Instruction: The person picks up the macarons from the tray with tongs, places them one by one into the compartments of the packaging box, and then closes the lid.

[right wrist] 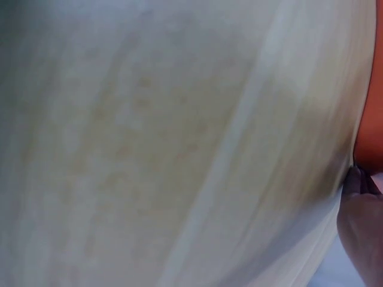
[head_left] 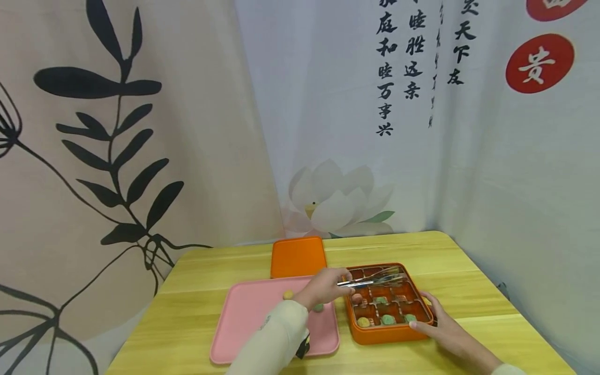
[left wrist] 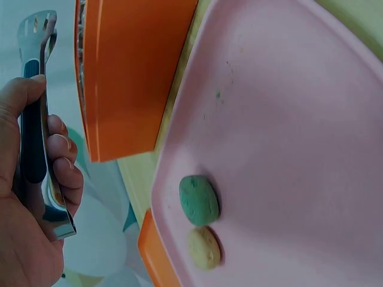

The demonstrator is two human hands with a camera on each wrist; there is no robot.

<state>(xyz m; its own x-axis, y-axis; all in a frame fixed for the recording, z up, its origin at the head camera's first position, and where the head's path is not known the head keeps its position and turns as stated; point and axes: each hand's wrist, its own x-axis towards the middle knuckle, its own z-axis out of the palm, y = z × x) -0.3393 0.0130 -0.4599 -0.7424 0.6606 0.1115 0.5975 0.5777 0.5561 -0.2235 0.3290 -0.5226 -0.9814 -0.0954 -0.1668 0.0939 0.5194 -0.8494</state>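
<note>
My left hand [head_left: 325, 286] grips metal tongs [head_left: 375, 279] with dark handle pads, held over the back of an orange box [head_left: 389, 335]. In the left wrist view the thumb lies on one arm of the tongs [left wrist: 35, 131] and the fingers curl round the other; nothing shows between the tips. A divided insert in the box bears small round macaron-like pieces, among them a yellow one [head_left: 363, 322], a green one [head_left: 388, 319] and a pinkish one [head_left: 357, 299]. My right hand [head_left: 438, 324] holds the box's right front corner, thumb at the front rim.
Left of the box lies a pink tray [head_left: 244, 312], bearing a green piece [left wrist: 198, 200] and a yellow piece [left wrist: 204, 247] near one edge, plus crumbs. Behind the tray is a flat orange lid [head_left: 298, 258]. A printed curtain [head_left: 328, 104] hangs behind the wood-patterned table [head_left: 183, 307].
</note>
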